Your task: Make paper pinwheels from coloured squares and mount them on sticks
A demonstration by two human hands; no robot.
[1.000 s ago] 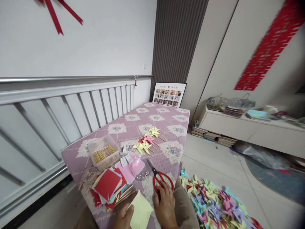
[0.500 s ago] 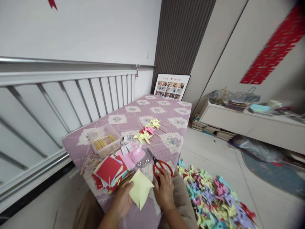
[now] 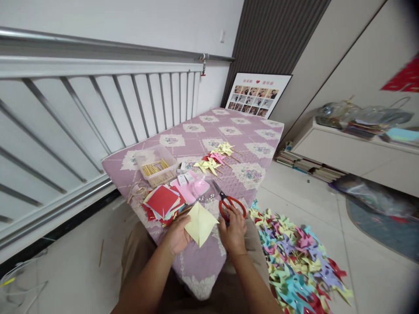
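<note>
My left hand (image 3: 178,233) pinches the left corner of a pale yellow paper square (image 3: 200,221), which has a crease down its middle. Over the table edge, my right hand (image 3: 233,231) rests with its fingers on the orange-red handles of a pair of scissors (image 3: 225,201). Their blades point away from me, towards the pinwheels. Beyond the left hand lies a stack of coloured paper squares (image 3: 163,199), red on top. Pink paper (image 3: 199,186) with small white boxes (image 3: 185,178) on it is beside the stack. Finished paper pinwheels (image 3: 209,165) on sticks lie further back.
A clear plastic box (image 3: 157,168) of short wooden sticks stands at the left of the cloth-covered table (image 3: 222,131). Many colourful pinwheels (image 3: 294,261) are heaped on the floor at right. A radiator (image 3: 131,109) runs along the left; a photo board (image 3: 257,96) leans behind.
The camera view has tilted down and turned left, so everything sits differently in the picture. The left hand still holds the paper, and the right hand stays at the scissors' handles.
</note>
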